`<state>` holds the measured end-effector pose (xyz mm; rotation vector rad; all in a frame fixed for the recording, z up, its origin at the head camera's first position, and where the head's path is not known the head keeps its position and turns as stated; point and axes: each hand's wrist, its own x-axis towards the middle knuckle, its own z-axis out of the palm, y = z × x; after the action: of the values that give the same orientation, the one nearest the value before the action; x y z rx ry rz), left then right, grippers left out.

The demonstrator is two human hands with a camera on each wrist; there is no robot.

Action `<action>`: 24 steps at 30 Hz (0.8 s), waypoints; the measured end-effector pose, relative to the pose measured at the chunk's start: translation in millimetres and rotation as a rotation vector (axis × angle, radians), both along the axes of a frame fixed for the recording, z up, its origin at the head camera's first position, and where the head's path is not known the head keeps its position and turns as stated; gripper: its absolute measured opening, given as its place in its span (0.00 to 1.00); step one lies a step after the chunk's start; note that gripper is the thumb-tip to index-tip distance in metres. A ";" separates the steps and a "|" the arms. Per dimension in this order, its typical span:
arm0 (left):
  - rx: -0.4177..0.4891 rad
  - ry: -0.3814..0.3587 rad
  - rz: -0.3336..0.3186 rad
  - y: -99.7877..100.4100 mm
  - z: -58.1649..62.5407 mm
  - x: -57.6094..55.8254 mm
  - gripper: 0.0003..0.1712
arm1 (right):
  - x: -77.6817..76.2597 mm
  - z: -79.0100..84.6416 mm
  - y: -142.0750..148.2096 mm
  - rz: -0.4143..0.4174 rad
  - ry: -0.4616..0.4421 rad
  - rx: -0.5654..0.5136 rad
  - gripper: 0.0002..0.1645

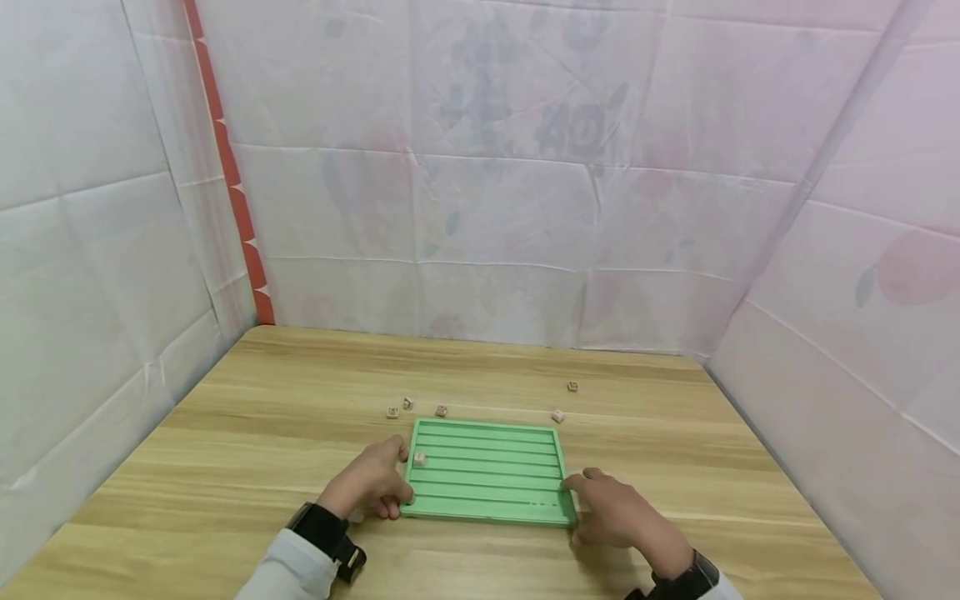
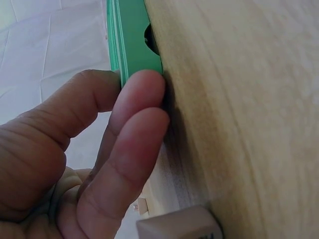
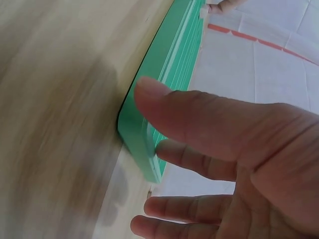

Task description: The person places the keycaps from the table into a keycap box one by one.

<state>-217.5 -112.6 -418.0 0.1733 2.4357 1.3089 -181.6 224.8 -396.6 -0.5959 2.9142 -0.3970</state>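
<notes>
A flat green tray (image 1: 487, 490) with raised parallel ridges lies on the wooden table. At its near left corner my left hand (image 1: 375, 479) holds the edge, thumb on the rim and fingers against the side. My right hand (image 1: 613, 510) holds the near right corner between thumb and forefinger, its other fingers extended. Inside the tray, near the left wall, sits a small pale cube (image 1: 419, 458). Close to my left fingers, the left wrist view shows a beige block (image 2: 174, 226) with a partly cut-off dark marking.
Beyond the tray several small blocks lie scattered: a marked one (image 1: 392, 412) at left, another (image 1: 442, 411) near the tray's far edge, a pale one (image 1: 558, 415) and a darker one (image 1: 573, 386) at right. White patterned sheets (image 1: 487, 208) enclose the table's back and sides.
</notes>
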 end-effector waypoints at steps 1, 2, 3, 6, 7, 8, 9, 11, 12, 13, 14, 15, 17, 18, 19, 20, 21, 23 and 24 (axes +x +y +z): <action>0.001 0.001 -0.001 0.0 -0.2 0.0 0.27 | 0.9 -0.3 2.0 0.000 0.002 0.000 0.35; 0.001 0.003 -0.001 0.2 -0.6 0.0 0.27 | 1.9 -0.4 3.9 -0.002 0.000 0.001 0.35; 0.003 0.002 -0.001 0.2 -0.9 -0.1 0.27 | 3.0 -0.6 5.8 -0.008 -0.001 0.001 0.35; 0.008 0.002 0.000 0.0 -1.6 -0.4 0.27 | 5.8 -0.7 11.6 -0.039 -0.011 0.013 0.35; 0.007 0.002 -0.001 -0.1 -1.9 -0.7 0.27 | 6.3 -0.7 13.6 -0.053 -0.014 0.015 0.34; 0.007 0.001 -0.001 -0.2 -2.0 -0.9 0.27 | 6.5 -0.6 15.6 -0.063 -0.018 0.013 0.34; 0.006 0.002 -0.002 -0.3 -2.0 -1.2 0.27 | 6.5 -0.7 17.8 -0.071 -0.021 0.011 0.34; 0.006 0.001 -0.003 -0.8 -1.9 -1.9 0.27 | 7.1 -0.6 21.8 -0.083 -0.028 0.001 0.35; 0.003 0.000 -0.004 -0.8 -2.0 -2.1 0.27 | 7.3 -0.6 24.0 -0.087 -0.032 -0.003 0.35; 0.003 0.000 -0.006 -0.9 -1.9 -2.2 0.27 | 7.7 -0.8 26.2 -0.091 -0.037 -0.007 0.35; 0.004 0.000 -0.006 -0.9 -1.8 -2.3 0.27 | 8.0 -1.1 28.5 -0.090 -0.037 -0.010 0.35; 0.006 -0.001 -0.005 -0.9 -1.8 -2.3 0.27 | 8.7 -1.2 30.7 -0.096 -0.039 -0.013 0.35; 0.011 -0.003 -0.004 -0.7 -1.9 -2.2 0.27 | 10.4 -1.0 34.2 -0.108 -0.038 -0.017 0.35; 0.012 -0.004 -0.003 -0.6 -1.8 -1.9 0.27 | 11.1 -1.1 35.9 -0.115 -0.038 -0.018 0.36; 0.014 -0.005 -0.002 -0.5 -1.7 -1.7 0.27 | 11.7 -0.7 37.5 -0.118 -0.036 -0.017 0.36; 0.015 -0.005 -0.002 -0.6 -1.6 -1.6 0.27 | 12.3 -0.5 39.1 -0.122 -0.033 -0.015 0.36; 0.016 -0.005 -0.003 -0.6 -1.4 -1.4 0.28 | 13.2 0.0 40.8 -0.128 -0.035 -0.016 0.36; 0.017 -0.005 -0.004 -0.5 -0.8 -0.7 0.28 | 14.5 0.5 44.7 -0.123 -0.038 -0.019 0.37; 0.017 -0.005 -0.005 -0.4 -0.6 -0.4 0.28 | 15.2 0.6 46.7 -0.120 -0.042 -0.023 0.37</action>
<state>-217.9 -113.0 -418.5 0.1806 2.4191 1.3271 -166.4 271.5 -396.0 -0.4121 2.9176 -0.4514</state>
